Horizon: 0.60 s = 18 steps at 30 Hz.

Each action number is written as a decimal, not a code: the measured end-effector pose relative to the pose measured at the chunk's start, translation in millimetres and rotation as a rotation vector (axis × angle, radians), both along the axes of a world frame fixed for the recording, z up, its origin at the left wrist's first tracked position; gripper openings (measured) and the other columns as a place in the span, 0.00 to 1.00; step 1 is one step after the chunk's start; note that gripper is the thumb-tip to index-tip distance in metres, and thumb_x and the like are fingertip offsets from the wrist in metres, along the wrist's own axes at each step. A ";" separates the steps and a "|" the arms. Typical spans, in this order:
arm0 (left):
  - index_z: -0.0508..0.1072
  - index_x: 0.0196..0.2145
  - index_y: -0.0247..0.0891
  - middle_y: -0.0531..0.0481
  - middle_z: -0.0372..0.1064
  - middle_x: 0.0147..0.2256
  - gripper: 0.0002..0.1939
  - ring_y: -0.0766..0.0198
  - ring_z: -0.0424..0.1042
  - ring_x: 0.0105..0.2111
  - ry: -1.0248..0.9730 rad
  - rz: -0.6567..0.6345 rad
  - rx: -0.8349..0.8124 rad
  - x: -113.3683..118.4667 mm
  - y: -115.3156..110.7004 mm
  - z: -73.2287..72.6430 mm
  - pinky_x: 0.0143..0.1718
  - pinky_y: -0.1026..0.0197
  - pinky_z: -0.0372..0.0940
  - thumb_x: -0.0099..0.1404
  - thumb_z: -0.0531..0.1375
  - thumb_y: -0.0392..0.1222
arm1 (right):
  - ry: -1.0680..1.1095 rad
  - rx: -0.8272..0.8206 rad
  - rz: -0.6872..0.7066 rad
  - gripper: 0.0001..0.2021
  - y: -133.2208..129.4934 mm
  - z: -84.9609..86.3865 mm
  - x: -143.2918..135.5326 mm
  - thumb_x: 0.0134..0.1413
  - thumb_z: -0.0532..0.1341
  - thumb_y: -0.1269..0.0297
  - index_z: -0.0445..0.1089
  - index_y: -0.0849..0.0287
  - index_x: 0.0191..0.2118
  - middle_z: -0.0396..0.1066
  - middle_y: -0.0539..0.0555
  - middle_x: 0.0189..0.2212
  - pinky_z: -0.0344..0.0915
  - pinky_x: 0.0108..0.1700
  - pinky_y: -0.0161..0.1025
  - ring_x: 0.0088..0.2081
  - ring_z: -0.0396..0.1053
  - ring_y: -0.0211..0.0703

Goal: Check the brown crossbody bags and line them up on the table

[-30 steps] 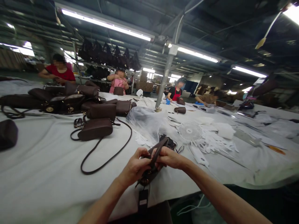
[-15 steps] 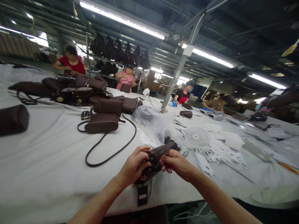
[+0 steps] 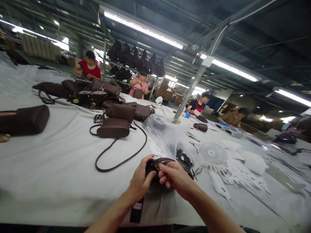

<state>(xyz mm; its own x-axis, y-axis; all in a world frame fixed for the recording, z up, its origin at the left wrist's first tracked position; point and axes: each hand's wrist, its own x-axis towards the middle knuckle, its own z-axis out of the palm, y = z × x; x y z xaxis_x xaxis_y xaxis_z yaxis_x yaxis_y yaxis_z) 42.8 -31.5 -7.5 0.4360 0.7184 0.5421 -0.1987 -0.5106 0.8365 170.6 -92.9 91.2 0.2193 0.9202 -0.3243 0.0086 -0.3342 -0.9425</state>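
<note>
A dark brown handbag is between my hands at the table's front, partly covered by them. My left hand wraps its fingers and thumb around the bag's left end. Over the top of the bag, my right hand has thumb and fingers pinched together by the strap. Whatever small part is inside that pinch is mostly hidden. A black hang tag with a pale label dangles below my left wrist. Just beyond my right hand lie several black tags with cords.
Brown bags are heaped at the back left, one with a long looped strap. Another brown bag lies far left. Clear plastic, a white fan and white paper scraps cover the right. A metal post rises behind; several co-workers sit beyond.
My right hand has moved from the raised flap or edge of the bag to its strap area. The bag has turned and sits lower; the view has swung left.
</note>
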 end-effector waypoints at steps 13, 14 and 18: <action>0.71 0.52 0.41 0.46 0.70 0.54 0.27 0.53 0.66 0.55 -0.055 -0.276 -0.198 -2.1 28.8 -5.2 0.60 0.48 0.56 0.54 0.63 0.31 | -0.015 -0.008 0.103 0.24 -1.2 -0.8 9.1 0.40 0.69 0.44 0.68 0.62 0.30 0.69 0.48 0.22 0.57 0.18 0.27 0.19 0.66 0.31; 0.70 0.54 0.41 0.45 0.69 0.55 0.28 0.53 0.66 0.56 -0.066 -0.311 -0.216 -2.0 30.0 -6.9 0.61 0.48 0.55 0.54 0.62 0.31 | -0.018 -0.013 0.104 0.24 -2.4 -0.7 10.7 0.41 0.69 0.45 0.68 0.62 0.31 0.69 0.48 0.22 0.57 0.18 0.28 0.19 0.65 0.31; 0.74 0.49 0.39 0.47 0.74 0.46 0.21 0.56 0.70 0.48 -0.080 -0.299 -0.242 1.2 24.8 -7.5 0.55 0.52 0.61 0.57 0.62 0.32 | -0.044 -0.033 0.142 0.23 -3.9 -1.8 9.6 0.43 0.68 0.45 0.66 0.62 0.28 0.67 0.47 0.20 0.55 0.18 0.28 0.18 0.63 0.29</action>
<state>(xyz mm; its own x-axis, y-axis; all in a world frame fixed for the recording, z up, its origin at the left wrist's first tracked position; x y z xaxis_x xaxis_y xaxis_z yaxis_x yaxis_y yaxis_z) 44.0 -6.7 -15.0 0.6088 0.6771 0.4133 -0.3787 -0.2098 0.9014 180.2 -96.8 89.4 0.1027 0.9320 -0.3475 0.0990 -0.3572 -0.9288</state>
